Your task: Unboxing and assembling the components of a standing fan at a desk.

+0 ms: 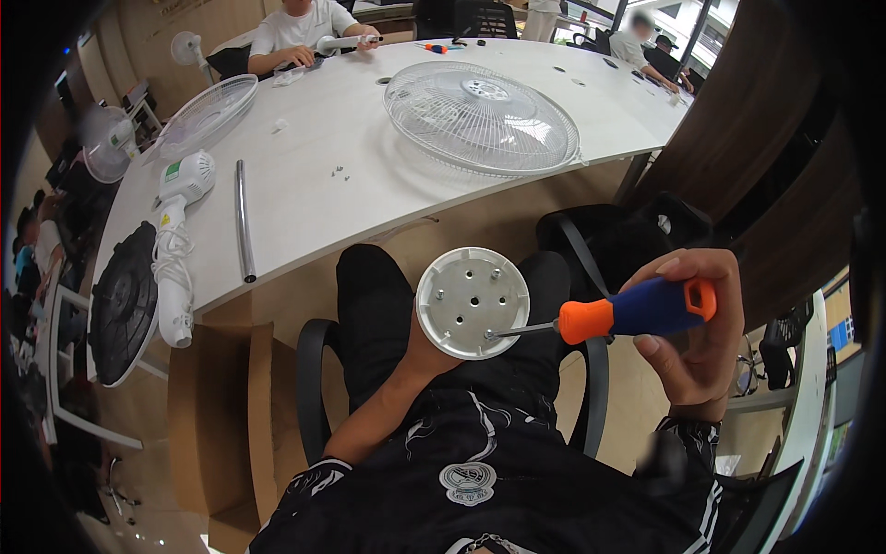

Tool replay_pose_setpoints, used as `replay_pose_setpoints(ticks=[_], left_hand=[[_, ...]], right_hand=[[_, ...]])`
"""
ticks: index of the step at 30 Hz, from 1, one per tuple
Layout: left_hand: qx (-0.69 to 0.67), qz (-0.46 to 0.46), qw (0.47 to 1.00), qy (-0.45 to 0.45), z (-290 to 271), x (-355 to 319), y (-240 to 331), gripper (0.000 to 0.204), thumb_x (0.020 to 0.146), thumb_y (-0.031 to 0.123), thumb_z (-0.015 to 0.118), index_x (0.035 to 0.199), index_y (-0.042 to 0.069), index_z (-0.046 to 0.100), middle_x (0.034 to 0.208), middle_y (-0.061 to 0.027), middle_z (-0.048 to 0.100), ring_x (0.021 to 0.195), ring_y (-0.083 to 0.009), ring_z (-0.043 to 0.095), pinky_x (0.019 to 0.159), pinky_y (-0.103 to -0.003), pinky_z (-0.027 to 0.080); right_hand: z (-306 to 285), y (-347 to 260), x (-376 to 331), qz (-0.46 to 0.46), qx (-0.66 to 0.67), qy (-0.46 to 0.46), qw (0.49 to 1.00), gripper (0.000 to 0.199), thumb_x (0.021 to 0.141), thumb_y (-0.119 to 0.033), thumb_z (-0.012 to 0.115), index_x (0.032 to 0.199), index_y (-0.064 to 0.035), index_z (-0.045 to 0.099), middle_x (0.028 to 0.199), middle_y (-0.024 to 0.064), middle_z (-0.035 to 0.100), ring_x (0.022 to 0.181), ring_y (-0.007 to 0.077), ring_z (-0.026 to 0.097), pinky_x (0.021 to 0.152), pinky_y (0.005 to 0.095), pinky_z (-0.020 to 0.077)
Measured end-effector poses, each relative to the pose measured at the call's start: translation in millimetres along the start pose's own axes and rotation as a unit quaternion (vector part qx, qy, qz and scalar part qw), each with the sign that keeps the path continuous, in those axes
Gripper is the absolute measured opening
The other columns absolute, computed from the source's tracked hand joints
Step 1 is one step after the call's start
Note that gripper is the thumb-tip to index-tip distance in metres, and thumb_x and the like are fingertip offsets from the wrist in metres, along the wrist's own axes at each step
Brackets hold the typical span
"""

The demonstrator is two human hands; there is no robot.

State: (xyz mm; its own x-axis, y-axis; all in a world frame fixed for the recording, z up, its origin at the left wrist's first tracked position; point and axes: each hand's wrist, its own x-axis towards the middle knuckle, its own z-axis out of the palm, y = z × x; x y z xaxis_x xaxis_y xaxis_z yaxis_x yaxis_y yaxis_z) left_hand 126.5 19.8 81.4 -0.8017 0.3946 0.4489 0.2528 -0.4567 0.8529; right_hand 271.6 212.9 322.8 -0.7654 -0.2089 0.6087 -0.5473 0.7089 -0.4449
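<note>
A round white fan part (450, 319), its flat face turned up, is held over my lap by my left hand (427, 346). That hand wraps the side of the part, and most of its fingers are hidden behind it. Several holes and screws show in the face. My right hand (711, 355) grips a screwdriver (646, 309) by its blue and orange handle, fingers round the handle's end. The metal shaft points left, and its tip meets a screw (490, 335) near the lower right rim of the part.
On the white table (314, 217) lie a wire fan guard (480, 120), several small screws (341, 173), a metal tube (244, 222), a fan motor unit (187, 180) with coiled cord and a black round base (125, 305). A cardboard box (210, 415) stands below left. Another person (300, 42) works across the table.
</note>
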Motion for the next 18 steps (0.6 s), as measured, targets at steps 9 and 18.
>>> replay_pose_setpoints(ticks=[9, 18], left_hand=[[-0.005, -0.007, 1.000, -0.015, 1, 2, 5, 0.085, 0.061, 0.013, 0.090, 0.133, 0.005, 0.046, 0.126, -0.0113, 0.060, 0.115, -0.0228, 0.061, 0.097, -0.039, 0.050], [0.015, 0.038, 0.999, -0.010, 1, 6, 1, 0.085, 0.059, 0.011, 0.091, 0.132, 0.004, 0.047, 0.123, -0.0110, 0.061, 0.112, -0.0212, 0.062, 0.095, -0.038, 0.051]], right_hand=[[-8, -17, 26, -0.023, -0.112, -0.067, 0.991, 0.061, 0.070, -0.031, 0.084, 0.112, -0.0025, 0.051, 0.094, 0.0120, 0.061, 0.086, 0.0224, 0.066, 0.075, 0.0302, 0.0527], [20, -11, 83, -0.202, 0.022, -0.164, 0.965, 0.048, 0.078, -0.014, 0.080, 0.115, 0.0022, 0.055, 0.096, 0.0184, 0.066, 0.082, 0.0236, 0.068, 0.074, 0.0353, 0.0560]])
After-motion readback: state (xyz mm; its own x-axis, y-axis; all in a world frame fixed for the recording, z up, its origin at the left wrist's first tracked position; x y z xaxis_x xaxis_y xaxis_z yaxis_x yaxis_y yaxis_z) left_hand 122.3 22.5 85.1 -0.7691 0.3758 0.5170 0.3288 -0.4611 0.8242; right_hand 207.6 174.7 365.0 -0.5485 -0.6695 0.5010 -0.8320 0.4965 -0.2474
